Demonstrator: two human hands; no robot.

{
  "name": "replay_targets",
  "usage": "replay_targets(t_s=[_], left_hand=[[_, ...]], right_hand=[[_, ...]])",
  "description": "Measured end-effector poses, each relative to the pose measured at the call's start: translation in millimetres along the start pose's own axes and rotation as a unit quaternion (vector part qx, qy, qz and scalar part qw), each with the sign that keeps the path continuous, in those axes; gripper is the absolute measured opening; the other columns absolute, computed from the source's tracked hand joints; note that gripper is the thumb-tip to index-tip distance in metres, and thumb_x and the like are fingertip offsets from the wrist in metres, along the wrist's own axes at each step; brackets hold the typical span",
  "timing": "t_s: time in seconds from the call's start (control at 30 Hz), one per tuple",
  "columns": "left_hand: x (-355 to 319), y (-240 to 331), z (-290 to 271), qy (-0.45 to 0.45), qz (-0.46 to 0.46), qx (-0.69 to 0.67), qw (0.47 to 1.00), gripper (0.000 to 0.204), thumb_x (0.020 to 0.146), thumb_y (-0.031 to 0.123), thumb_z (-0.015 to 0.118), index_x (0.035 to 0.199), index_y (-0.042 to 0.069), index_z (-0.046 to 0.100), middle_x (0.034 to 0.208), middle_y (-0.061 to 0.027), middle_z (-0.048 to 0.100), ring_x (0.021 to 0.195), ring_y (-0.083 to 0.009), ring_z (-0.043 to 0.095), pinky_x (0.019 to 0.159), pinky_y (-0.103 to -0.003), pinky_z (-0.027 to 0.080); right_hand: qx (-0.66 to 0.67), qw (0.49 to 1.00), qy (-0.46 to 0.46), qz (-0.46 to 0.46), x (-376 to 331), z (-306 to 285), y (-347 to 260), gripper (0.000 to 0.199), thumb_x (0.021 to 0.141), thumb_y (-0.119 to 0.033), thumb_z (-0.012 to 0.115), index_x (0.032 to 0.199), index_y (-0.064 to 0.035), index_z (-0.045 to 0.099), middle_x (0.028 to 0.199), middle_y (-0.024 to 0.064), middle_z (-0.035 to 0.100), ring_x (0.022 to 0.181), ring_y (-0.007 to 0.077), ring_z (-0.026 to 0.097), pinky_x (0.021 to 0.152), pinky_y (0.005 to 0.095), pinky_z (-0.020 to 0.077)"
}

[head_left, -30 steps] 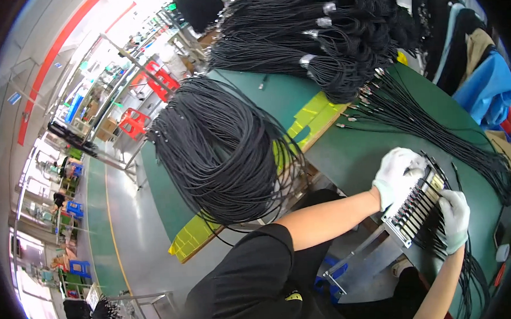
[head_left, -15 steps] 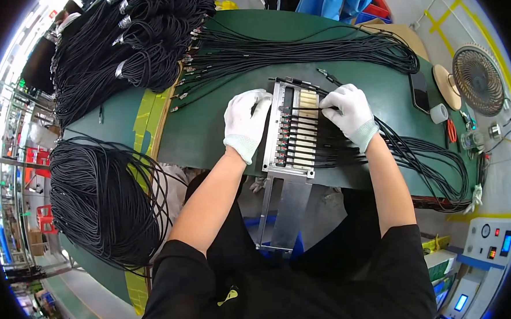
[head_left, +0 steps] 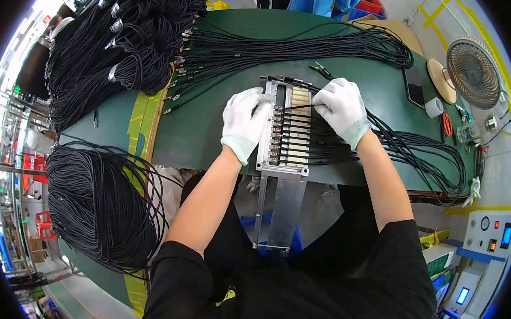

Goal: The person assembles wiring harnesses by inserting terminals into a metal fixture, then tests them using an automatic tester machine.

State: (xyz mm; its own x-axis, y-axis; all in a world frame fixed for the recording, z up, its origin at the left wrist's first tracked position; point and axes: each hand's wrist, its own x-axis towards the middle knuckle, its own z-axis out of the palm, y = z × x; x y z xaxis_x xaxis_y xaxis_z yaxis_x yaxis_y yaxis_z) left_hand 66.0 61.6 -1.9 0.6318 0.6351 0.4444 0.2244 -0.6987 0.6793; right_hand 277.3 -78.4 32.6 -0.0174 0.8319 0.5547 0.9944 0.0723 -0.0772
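Note:
A metal fixture [head_left: 264,142] with a row of cream-coloured slots stands between my gloved hands, at the near edge of the green table. Several black cables with small metal connectors lie side by side across its slots. My right hand [head_left: 340,106], closed, pinches a black cable [head_left: 298,106] at the fixture's right side, above the filled slots. That cable's end reaches toward the left rail. My left hand [head_left: 243,115] is at the left rail by this end, thumb and fingers curled together. Whatever lies between its fingertips is hidden.
A large bundle of black cable [head_left: 90,197] hangs at the left, with coiled cables [head_left: 146,55] behind it. More cables [head_left: 296,49] stretch across the table's far side. A phone [head_left: 413,85], tape roll [head_left: 434,108] and fan [head_left: 473,70] are at the right.
The whole view has shifted slightly. My left hand has come a little further right over the fixture's left rail. My right hand keeps its pinch on the cable.

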Motion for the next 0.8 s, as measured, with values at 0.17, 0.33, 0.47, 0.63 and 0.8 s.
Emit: replay_targets(t_s=[0.17,0.33,0.47,0.63,0.8], left_hand=[[-4.4,23.2,12.9,-0.090,0.099,0.142,0.981,0.036,0.086,0.039,0.067,0.120,0.027,0.071,0.147,-0.0243,0.043,0.136,-0.0422,0.037,0.115,-0.053,0.027],[-1.4,36.3,9.4,-0.166,0.109,0.241,0.950,0.040,0.087,0.047,0.063,0.124,0.031,0.069,0.149,-0.0207,0.042,0.140,-0.0405,0.032,0.119,-0.056,0.018],[2.5,37.3,11.0,-0.179,0.096,0.252,0.946,0.038,0.088,0.047,0.061,0.121,0.031,0.071,0.146,-0.0148,0.048,0.139,-0.0396,0.034,0.119,-0.056,0.018],[-4.8,27.7,16.4,-0.097,0.111,0.185,0.972,0.033,0.084,0.037,0.068,0.114,0.025,0.074,0.132,-0.0133,0.058,0.133,-0.0377,0.042,0.113,-0.053,0.029],[11.4,16.1,21.3,0.115,0.139,0.082,0.980,0.017,0.078,0.030,0.072,0.086,0.015,0.072,0.099,-0.0060,0.070,0.095,-0.0284,0.063,0.088,-0.042,0.045]], right_hand=[[0.006,0.998,-0.054,0.026,-3.6,-4.0,-4.0,0.013,0.071,-0.015,0.075,0.081,-0.0159,0.066,0.083,0.0013,0.065,0.092,0.0266,0.060,0.082,0.0402,0.0470],[0.026,0.994,0.049,0.095,-1.3,-5.0,12.1,0.018,0.075,-0.021,0.077,0.090,-0.0134,0.069,0.090,0.0050,0.068,0.094,0.0300,0.061,0.084,0.0416,0.0478],[-0.086,0.970,-0.062,0.218,-2.1,0.3,28.1,0.018,0.079,-0.031,0.076,0.088,-0.0168,0.070,0.087,0.0045,0.068,0.089,0.0290,0.062,0.079,0.0408,0.0490],[0.022,0.987,0.022,0.158,-4.9,3.0,37.4,0.009,0.080,-0.022,0.071,0.083,-0.0142,0.068,0.080,0.0055,0.066,0.084,0.0294,0.061,0.077,0.0390,0.0483],[0.182,0.982,0.011,0.057,3.7,-4.9,8.7,0.006,0.076,-0.009,0.069,0.080,-0.0060,0.065,0.086,0.0099,0.066,0.087,0.0321,0.060,0.080,0.0405,0.0477]])
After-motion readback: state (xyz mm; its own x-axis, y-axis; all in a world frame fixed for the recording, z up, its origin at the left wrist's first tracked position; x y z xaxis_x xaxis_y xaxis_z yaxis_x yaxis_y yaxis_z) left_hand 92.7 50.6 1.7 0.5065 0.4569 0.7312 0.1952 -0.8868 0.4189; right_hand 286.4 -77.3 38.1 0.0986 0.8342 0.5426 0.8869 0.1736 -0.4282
